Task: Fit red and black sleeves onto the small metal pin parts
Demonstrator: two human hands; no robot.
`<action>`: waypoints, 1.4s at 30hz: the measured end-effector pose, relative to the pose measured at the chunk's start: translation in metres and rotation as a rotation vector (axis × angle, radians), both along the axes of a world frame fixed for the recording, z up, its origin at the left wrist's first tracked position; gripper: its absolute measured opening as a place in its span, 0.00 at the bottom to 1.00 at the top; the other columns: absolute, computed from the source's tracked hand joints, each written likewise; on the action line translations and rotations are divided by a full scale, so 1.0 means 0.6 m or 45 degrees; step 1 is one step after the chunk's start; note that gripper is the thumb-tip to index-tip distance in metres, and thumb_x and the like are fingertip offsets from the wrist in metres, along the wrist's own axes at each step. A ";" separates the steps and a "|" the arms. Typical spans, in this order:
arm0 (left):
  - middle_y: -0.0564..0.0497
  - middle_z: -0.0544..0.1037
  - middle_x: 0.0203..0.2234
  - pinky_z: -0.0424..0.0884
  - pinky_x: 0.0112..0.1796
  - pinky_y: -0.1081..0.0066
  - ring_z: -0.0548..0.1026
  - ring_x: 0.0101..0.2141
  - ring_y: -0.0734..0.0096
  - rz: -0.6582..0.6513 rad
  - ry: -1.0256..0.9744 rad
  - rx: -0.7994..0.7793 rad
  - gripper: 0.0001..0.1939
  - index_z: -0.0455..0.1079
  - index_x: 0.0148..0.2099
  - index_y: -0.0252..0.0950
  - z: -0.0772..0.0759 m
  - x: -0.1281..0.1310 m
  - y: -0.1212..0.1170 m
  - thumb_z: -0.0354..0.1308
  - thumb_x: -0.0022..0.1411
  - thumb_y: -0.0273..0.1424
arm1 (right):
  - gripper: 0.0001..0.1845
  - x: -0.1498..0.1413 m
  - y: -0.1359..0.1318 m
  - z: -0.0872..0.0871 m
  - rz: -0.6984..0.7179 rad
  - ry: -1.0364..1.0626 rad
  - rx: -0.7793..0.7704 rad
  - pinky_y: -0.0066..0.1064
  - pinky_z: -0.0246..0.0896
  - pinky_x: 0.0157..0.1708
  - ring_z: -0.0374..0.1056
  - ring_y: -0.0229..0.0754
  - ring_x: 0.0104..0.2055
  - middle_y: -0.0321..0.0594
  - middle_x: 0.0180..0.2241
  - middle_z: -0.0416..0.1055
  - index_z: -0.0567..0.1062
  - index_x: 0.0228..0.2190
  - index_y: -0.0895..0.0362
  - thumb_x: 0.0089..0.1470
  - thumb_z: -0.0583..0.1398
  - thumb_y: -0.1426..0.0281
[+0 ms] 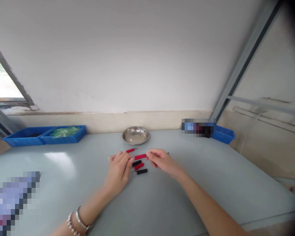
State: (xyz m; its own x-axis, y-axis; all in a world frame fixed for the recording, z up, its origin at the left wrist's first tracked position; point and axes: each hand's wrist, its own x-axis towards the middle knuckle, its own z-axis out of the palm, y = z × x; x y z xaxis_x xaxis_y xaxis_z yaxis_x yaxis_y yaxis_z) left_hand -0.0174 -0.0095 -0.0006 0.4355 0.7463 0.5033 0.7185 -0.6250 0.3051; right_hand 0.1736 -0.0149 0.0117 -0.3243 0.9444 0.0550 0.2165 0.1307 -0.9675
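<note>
Both my hands rest on a grey table (64,183) near a small heap of short red and black sleeves. My right hand (160,160) pinches one end of a red sleeve (140,156), fingers closed. My left hand (119,168) is curled, its fingertips beside a black sleeve (137,163); what it holds, if anything, is hidden. Another red sleeve (139,166) and a black sleeve (142,171) lie just below. A red piece with a metal tip (131,150) lies farther back. Bracelets circle my left wrist (78,223).
A round steel dish (135,135) stands behind the parts near the wall. Two blue bins (43,135) sit at the back left, one with green items. Another blue bin (223,134) is at the back right. A metal frame post rises on the right.
</note>
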 end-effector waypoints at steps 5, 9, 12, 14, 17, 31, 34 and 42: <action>0.53 0.69 0.24 0.54 0.35 0.66 0.64 0.29 0.70 0.010 0.009 -0.001 0.13 0.60 0.30 0.37 0.001 0.001 0.000 0.38 0.63 0.32 | 0.18 -0.001 -0.001 0.004 -0.013 0.000 -0.018 0.23 0.42 0.19 0.48 0.30 0.18 0.29 0.15 0.53 0.63 0.23 0.57 0.52 0.51 0.56; 0.53 0.69 0.25 0.54 0.34 0.67 0.64 0.29 0.70 0.024 0.010 0.013 0.13 0.61 0.31 0.37 0.000 0.000 -0.001 0.38 0.63 0.33 | 0.17 -0.001 -0.002 0.006 -0.015 0.003 -0.036 0.23 0.42 0.19 0.48 0.30 0.18 0.28 0.15 0.52 0.63 0.25 0.57 0.51 0.52 0.55; 0.53 0.69 0.25 0.54 0.34 0.67 0.65 0.29 0.70 0.023 0.006 0.014 0.13 0.60 0.31 0.37 -0.001 -0.001 0.000 0.38 0.63 0.32 | 0.17 -0.001 -0.002 0.004 -0.011 0.004 -0.040 0.23 0.42 0.18 0.48 0.30 0.18 0.28 0.15 0.53 0.64 0.27 0.56 0.51 0.51 0.54; 0.53 0.69 0.25 0.54 0.34 0.67 0.64 0.29 0.70 0.019 0.002 0.013 0.13 0.60 0.31 0.37 -0.001 -0.001 0.000 0.38 0.63 0.32 | 0.18 0.000 -0.001 0.002 -0.012 0.001 -0.034 0.23 0.42 0.19 0.48 0.30 0.18 0.28 0.15 0.53 0.64 0.27 0.56 0.51 0.51 0.54; 0.53 0.69 0.25 0.54 0.35 0.67 0.64 0.29 0.70 0.015 0.002 0.011 0.12 0.60 0.31 0.37 -0.001 -0.001 0.000 0.38 0.63 0.32 | 0.20 -0.001 -0.001 0.000 -0.013 -0.007 -0.007 0.24 0.44 0.20 0.49 0.31 0.19 0.30 0.16 0.53 0.65 0.25 0.57 0.53 0.49 0.53; 0.53 0.69 0.25 0.53 0.35 0.67 0.64 0.29 0.70 0.012 0.004 0.005 0.13 0.60 0.31 0.36 -0.001 -0.002 0.001 0.38 0.63 0.32 | 0.16 -0.003 -0.001 0.007 -0.024 0.025 -0.004 0.23 0.42 0.19 0.48 0.30 0.18 0.28 0.15 0.52 0.62 0.23 0.57 0.52 0.51 0.58; 0.53 0.69 0.25 0.53 0.34 0.67 0.64 0.29 0.70 0.015 0.016 -0.002 0.13 0.60 0.31 0.36 -0.001 -0.001 0.000 0.38 0.63 0.32 | 0.15 -0.003 -0.001 0.006 -0.031 0.018 -0.011 0.22 0.42 0.18 0.47 0.30 0.18 0.28 0.15 0.52 0.63 0.24 0.57 0.52 0.51 0.58; 0.53 0.69 0.25 0.54 0.35 0.68 0.64 0.29 0.70 0.033 0.019 0.002 0.14 0.60 0.30 0.36 0.001 0.000 -0.002 0.38 0.63 0.32 | 0.12 -0.003 0.003 0.000 -0.047 0.018 0.012 0.22 0.43 0.18 0.48 0.30 0.17 0.27 0.15 0.52 0.64 0.27 0.56 0.52 0.52 0.60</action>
